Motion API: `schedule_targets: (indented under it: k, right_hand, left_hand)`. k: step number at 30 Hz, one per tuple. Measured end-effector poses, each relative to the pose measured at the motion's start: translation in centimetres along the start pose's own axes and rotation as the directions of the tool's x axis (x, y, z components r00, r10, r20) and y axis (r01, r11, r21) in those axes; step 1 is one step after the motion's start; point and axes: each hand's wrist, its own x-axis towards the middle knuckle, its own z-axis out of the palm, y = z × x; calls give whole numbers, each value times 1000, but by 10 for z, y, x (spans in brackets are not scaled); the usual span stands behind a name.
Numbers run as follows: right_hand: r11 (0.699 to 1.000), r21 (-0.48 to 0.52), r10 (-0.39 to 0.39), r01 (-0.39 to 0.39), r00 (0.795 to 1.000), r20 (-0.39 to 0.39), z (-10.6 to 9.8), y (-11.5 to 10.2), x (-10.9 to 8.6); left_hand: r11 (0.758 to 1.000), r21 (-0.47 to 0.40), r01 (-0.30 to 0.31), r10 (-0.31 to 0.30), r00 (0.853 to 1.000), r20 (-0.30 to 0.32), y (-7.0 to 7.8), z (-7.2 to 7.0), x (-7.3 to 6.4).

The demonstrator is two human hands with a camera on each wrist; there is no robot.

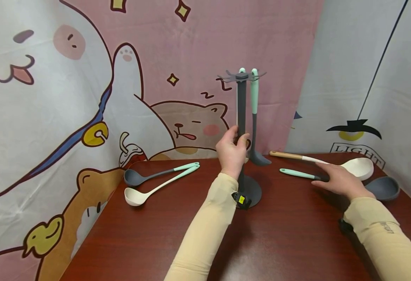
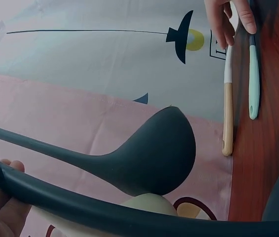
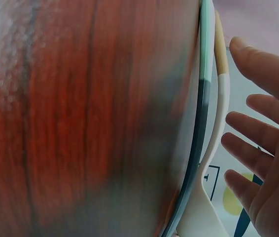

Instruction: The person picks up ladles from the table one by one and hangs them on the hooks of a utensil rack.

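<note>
My left hand (image 1: 231,152) grips the post of a dark grey utensil stand (image 1: 242,105), thumb and fingers round it. A dark grey ladle (image 1: 254,97) with a mint handle hangs from the stand's right side. Behind the post hangs another mint-handled utensil, mostly hidden; its pale head (image 2: 152,202) shows in the left wrist view. At the right, my right hand (image 1: 342,181) hovers with fingers spread over a grey ladle (image 1: 383,188) with a mint handle. Just behind that lies a white ladle (image 1: 360,168) with a wooden handle end, next to the fingers.
On the left of the dark red table (image 1: 149,242) lie a grey ladle (image 1: 133,177) and a white ladle (image 1: 135,197), both mint-handled. A cartoon-printed cloth (image 1: 191,47) hangs behind and beside the table. The stand's round base (image 1: 252,189) rests near the table's middle.
</note>
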Motion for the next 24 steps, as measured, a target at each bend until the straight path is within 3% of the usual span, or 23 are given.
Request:
schedule_targets:
  k: [24]
  right_hand:
    - [997,-4,79,-79,996,46,3,9,1]
  left_hand:
    - [1000,8,10,-10,999,39,0,-4,1]
